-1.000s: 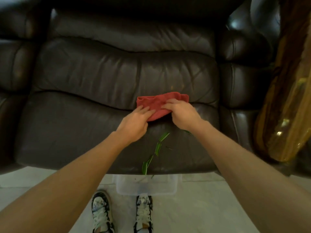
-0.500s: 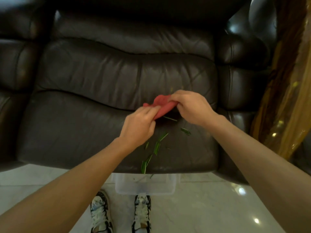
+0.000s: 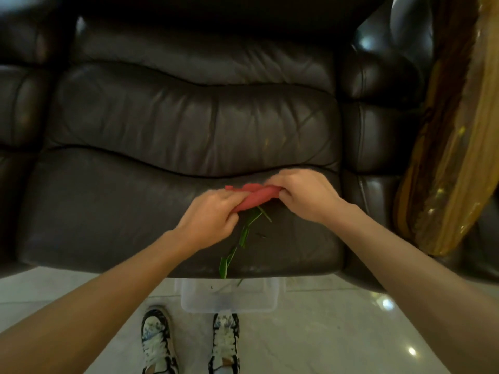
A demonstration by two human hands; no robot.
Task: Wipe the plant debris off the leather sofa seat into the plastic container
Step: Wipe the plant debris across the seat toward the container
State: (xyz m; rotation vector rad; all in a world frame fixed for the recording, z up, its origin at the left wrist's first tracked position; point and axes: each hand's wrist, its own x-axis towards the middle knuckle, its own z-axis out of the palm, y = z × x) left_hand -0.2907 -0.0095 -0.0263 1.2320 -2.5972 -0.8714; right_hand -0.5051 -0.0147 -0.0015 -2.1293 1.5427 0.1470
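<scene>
Red cloth (image 3: 256, 197), soft and bunched, is gripped by both the left hand (image 3: 213, 215) and right hand (image 3: 305, 195); light green leaf strips (image 3: 244, 236) trail across the leather seat (image 3: 108, 211) to its front edge, above the plastic container (image 3: 229, 298).

Both forearms are bare, with no sleeves in view, and the left hand (image 3: 209, 213) and right hand (image 3: 303, 195) wear no gloves, rings or watch. At the bottom centre of the frame are two lace-up sneakers (image 3: 225, 344), pale with dark patterned panels and white laces.
</scene>
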